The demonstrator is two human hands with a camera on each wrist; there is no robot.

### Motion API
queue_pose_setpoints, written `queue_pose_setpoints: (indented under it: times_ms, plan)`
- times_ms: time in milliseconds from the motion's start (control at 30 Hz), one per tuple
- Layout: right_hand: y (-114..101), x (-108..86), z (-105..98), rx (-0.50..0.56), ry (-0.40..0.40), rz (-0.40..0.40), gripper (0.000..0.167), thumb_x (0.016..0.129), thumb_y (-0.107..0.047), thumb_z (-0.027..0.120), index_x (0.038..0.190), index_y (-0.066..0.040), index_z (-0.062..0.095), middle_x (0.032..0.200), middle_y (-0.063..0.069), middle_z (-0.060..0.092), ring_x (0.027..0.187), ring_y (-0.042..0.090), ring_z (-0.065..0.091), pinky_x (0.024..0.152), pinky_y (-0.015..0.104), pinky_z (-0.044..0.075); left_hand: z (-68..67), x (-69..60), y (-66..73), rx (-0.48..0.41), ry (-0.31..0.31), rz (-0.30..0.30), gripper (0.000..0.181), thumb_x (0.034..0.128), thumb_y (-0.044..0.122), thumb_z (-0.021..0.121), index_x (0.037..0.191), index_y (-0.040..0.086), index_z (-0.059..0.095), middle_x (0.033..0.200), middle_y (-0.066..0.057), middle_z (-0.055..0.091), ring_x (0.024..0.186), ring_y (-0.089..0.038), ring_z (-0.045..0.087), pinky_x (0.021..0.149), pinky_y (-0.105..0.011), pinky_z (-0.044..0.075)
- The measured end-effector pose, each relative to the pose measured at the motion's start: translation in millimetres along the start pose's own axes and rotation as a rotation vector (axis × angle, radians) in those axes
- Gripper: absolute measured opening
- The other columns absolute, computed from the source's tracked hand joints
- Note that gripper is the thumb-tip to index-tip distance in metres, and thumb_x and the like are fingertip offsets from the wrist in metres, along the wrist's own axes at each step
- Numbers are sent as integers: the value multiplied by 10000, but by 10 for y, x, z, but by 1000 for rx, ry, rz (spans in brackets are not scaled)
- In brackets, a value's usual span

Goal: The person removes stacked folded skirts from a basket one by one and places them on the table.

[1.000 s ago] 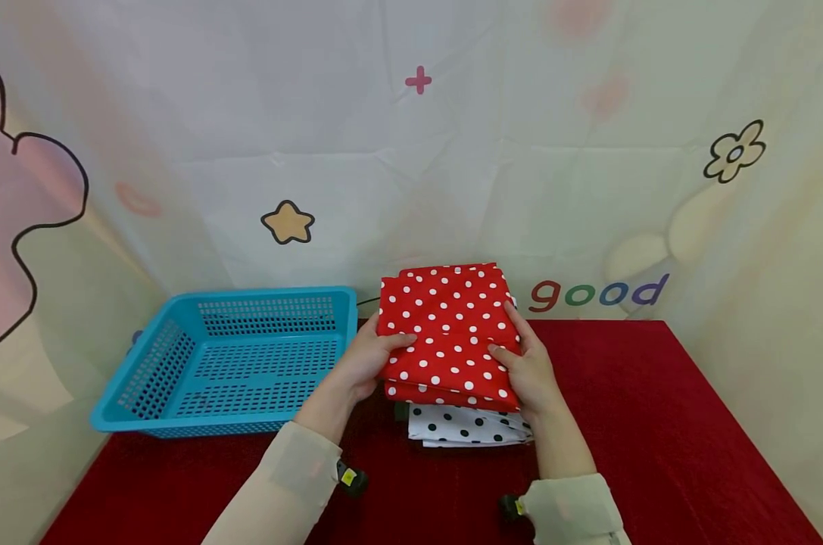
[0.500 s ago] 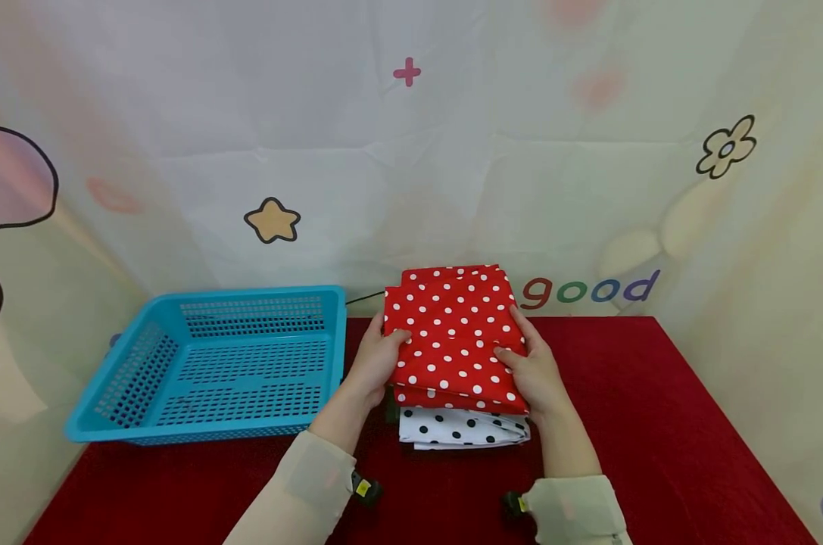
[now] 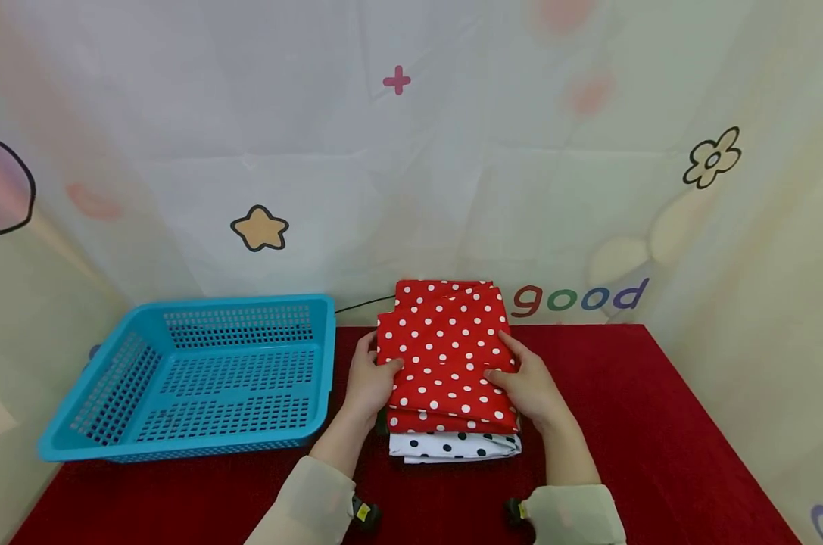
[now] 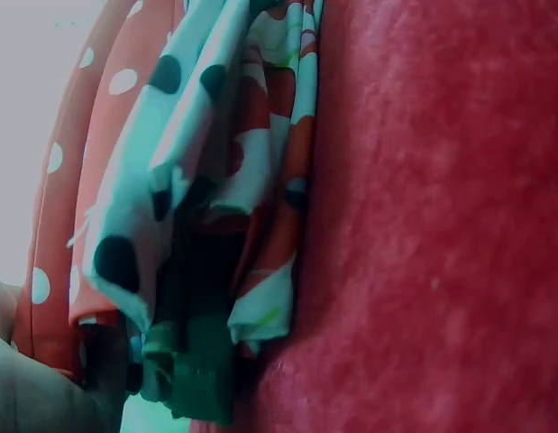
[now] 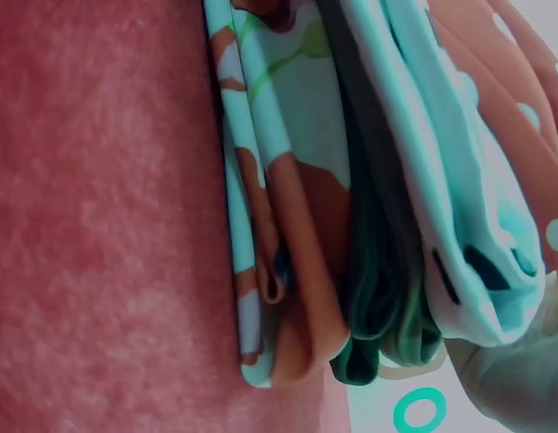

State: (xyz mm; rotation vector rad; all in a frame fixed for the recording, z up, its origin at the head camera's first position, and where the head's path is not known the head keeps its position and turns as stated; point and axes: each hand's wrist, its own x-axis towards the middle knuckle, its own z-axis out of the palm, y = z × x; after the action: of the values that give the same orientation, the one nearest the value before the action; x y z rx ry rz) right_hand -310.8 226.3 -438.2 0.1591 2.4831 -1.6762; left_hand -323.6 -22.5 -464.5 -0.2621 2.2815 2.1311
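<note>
A folded red cloth with white dots (image 3: 445, 341) lies on top of a stack of folded cloths. My left hand (image 3: 369, 386) grips its left edge, thumb on top. On the opposite edge my right hand (image 3: 534, 387) holds it the same way. Beneath is a folded white cloth with black dots (image 3: 452, 446), its front edge showing. The right wrist view shows the lower layers: a dark green folded cloth (image 5: 373, 298), then a patterned white, brown and green cloth (image 5: 306, 207) at the bottom. The fingers under the red cloth are mostly hidden.
A blue plastic basket (image 3: 234, 301) with slotted sides stands left of the stack on the red-covered table (image 3: 602, 401). Behind hangs a pale printed curtain (image 3: 438, 212). A thin black cord (image 3: 363, 304) runs behind the stack.
Both hands have shifted the red cloth rightward over the white one, so their left edges now nearly line up. The head view has turned slightly right, so the basket appears farther left.
</note>
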Motion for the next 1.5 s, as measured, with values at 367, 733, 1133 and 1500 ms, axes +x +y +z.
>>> queue_pose_setpoints:
  times_ms: [367, 733, 1133, 1500]
  plan:
    - [24, -118, 108, -206, 68, -88, 850, 917, -179, 758, 1626, -75, 300, 1601, 201, 287, 1446, 415, 357, 951, 519, 601, -46, -153, -159, 253, 172, 213, 859, 852, 51, 796, 1582, 206, 369, 1546, -90, 373, 1421, -321, 395, 923, -548, 604]
    - [29, -195, 238, -384, -24, -220, 939, 908, -318, 779, 1658, -137, 244, 1740, 126, 92, 1599, 399, 72, 1010, 604, 543, 25, -260, -135, 655, 3, 419, 971, 804, 246, 873, 1604, 61, 354, 1680, -137, 288, 1567, -373, 228, 1118, -677, 428]
    - [87, -82, 86, -346, -108, -176, 1119, 840, -392, 834, 1674, -119, 140, 1745, 138, -29, 1575, 445, 72, 1013, 583, 552, 72, -113, -123, 656, -119, 355, 1125, 800, 325, 875, 1660, 89, 189, 1726, -152, 152, 1594, -413, 118, 1144, -727, 351]
    - [67, 88, 59, -403, -140, -192, 1129, 838, -420, 831, 1675, -121, 134, 1748, 131, -52, 1583, 437, 63, 1067, 608, 509, 92, -10, -59, 641, -115, 299, 1127, 794, 322, 878, 1663, 110, 191, 1732, -124, 139, 1582, -446, 133, 1086, -727, 417]
